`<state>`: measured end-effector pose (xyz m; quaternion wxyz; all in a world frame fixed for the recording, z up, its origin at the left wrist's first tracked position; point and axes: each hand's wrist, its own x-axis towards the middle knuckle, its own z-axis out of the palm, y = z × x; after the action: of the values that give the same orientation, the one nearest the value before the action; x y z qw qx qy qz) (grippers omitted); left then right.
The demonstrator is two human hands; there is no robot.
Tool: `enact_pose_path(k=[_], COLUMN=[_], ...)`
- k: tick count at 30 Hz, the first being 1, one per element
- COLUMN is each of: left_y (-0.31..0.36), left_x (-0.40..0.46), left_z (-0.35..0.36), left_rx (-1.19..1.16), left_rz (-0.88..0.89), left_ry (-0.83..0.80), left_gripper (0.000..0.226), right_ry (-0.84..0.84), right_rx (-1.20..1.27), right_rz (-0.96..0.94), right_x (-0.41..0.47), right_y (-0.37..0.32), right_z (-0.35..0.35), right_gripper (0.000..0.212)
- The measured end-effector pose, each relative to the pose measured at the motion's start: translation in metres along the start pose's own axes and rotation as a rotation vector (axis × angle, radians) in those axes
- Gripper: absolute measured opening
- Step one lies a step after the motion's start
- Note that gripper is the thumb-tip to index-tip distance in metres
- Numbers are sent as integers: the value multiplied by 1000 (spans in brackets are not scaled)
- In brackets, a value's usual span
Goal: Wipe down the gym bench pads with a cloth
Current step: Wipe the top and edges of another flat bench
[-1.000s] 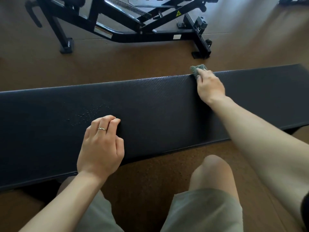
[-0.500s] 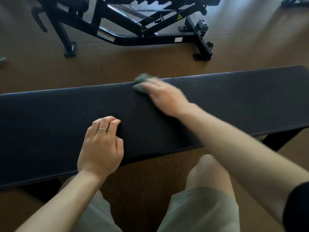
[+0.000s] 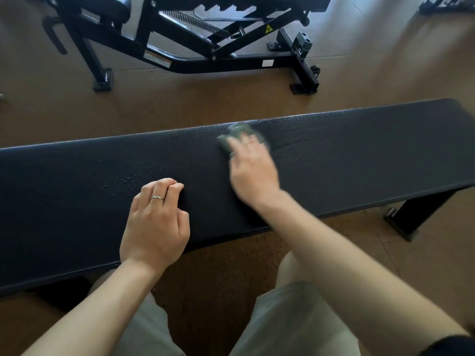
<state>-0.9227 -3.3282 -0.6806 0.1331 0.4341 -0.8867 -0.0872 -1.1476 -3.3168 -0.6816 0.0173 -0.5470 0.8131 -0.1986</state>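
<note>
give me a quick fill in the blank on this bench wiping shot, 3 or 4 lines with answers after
1. The cloth lies under the fingers of the person's ____ hand.
2. The left hand wears a ____ on one finger and rests on the bench pad.
3. Small ____ of liquid sit on the pad just beyond the left hand.
4. The bench frame across the floor is coloured ____.

Missing words: right; ring; droplets; black
</note>
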Motion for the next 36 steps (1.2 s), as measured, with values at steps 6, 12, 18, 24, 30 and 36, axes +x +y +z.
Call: enact_pose_path(k=[6, 12, 18, 24, 30, 36], left_y=[0, 0, -2, -64, -144, -148], left_x=[0, -2, 2, -23, -40, -51], left_z=[1, -1, -3, -51, -69, -57], left_rx=[-8, -27, -134, -71, 35, 30], left_rz=[0, 2, -13, -134, -227, -189], left_ry=[10, 13, 16, 175, 39, 24], left_gripper=[44, 45, 39, 38, 43, 45], right_ry=[-96, 28, 125, -99, 63, 108], right_rx=[11, 8, -31, 84, -8, -24], right_rz=[-344, 384, 160, -276, 131, 183], right_x=[-60, -56, -82, -142, -115, -116], right_y=[6, 124, -12, -126, -21, -113], right_z=[-30, -80, -7, 14, -16, 25], right_gripper=[45, 45, 50, 49, 47, 51])
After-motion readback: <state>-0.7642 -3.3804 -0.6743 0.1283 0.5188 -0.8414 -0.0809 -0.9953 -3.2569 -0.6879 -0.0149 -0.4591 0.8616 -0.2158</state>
